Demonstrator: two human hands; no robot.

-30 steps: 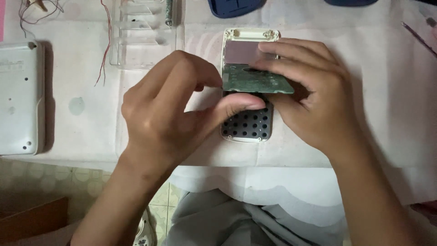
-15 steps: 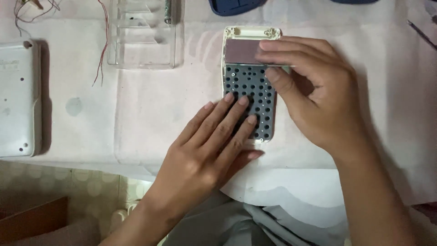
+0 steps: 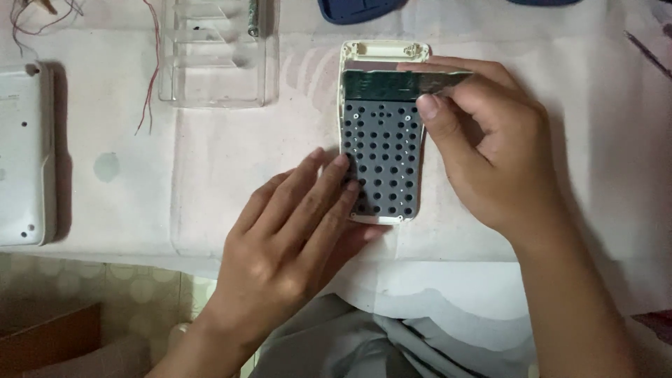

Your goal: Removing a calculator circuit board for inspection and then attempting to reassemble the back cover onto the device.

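Observation:
An opened white calculator shell lies on the white cloth, showing a grey rubber keypad mat dotted with dark bumps. My left hand lies flat with its fingertips pressing the mat's lower left part. My right hand pinches a green circuit board by its right edge, and the board stands tilted over the top of the shell.
A white back cover lies at the far left. A clear plastic tray with a small battery sits at the top, thin red wires beside it. Dark blue parts lie at the top edge. The table edge runs below my hands.
My left hand let go of the circuit board and laid itself flat on the keypad mat. My right hand swung the board up toward the top of the shell, uncovering the mat.

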